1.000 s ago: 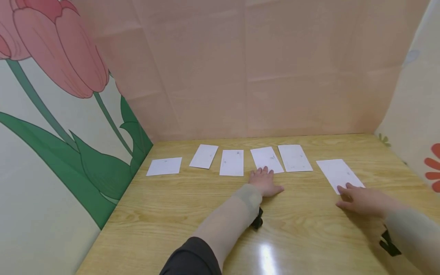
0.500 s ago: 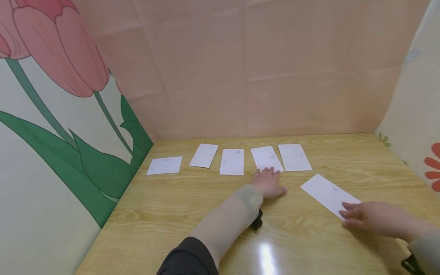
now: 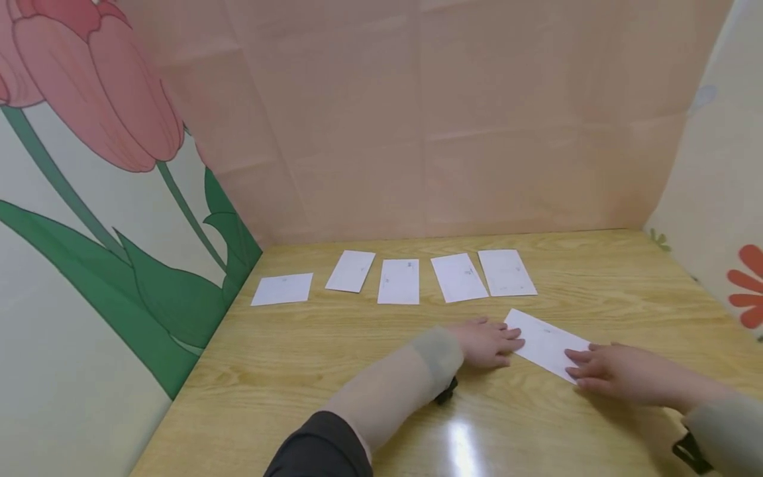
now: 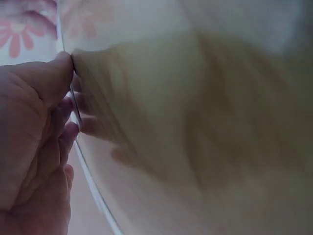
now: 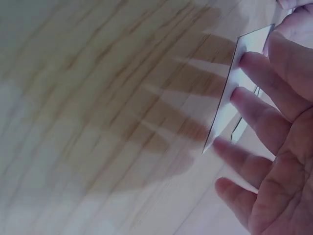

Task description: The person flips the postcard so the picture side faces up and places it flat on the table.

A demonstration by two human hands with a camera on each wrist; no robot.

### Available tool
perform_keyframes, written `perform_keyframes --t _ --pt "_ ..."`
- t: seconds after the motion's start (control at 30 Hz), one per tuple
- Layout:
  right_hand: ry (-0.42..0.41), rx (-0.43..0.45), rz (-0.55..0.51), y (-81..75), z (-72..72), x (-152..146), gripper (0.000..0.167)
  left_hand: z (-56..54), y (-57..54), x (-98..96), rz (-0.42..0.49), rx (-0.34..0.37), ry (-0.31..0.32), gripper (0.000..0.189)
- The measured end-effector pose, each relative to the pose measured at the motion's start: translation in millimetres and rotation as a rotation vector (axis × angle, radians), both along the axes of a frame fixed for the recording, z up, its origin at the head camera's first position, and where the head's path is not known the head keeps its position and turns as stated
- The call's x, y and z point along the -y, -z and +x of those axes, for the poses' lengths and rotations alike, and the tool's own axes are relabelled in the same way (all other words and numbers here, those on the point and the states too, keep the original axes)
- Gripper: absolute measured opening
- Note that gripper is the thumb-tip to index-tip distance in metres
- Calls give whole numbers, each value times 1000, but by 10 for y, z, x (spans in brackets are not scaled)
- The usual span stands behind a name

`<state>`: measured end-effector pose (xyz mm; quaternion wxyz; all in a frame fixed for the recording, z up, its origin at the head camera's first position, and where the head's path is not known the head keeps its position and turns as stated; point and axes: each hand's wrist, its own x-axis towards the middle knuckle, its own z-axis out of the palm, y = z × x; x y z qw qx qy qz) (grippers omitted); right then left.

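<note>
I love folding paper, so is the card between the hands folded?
No, spread flat: the white card shows straight edges and no fold.

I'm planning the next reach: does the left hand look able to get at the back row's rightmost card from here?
Probably yes. Only tabletop shows between the left hand and the back row's rightmost card; the fingertips over the slanted card would just need to move off.

The left hand (image 3: 485, 342) is stretched out palm down, with its fingers (image 3: 511, 334) spread. The right hand (image 3: 620, 372) is pointed left, its fingers held nearly straight.
</note>
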<state>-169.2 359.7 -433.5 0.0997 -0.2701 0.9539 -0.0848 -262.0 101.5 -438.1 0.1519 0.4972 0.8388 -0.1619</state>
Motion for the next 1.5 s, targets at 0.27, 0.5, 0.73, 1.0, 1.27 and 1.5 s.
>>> perform_keyframes --t 0.27,0.5,0.73,1.0,1.27,1.5 --pt "-65 -45 -32 -4 -176 223 41 1 -31 239 9 -74 -26 49" --pt "-72 5 -67 -67 -296 441 41 -19 5 500 60 -41 -99 47" --pt "-66 57 -89 -90 -372 665 43 12 37 801 120 -22 -114 46" --pt "-84 101 -110 -98 -449 935 42 73 23 1137 178 54 -198 45" --pt "-126 105 -119 -101 -518 1143 39 165 -60 1364 186 67 -234 45" --pt "-207 64 -114 -98 -570 1283 29 228 -71 1531 207 78 -263 45"
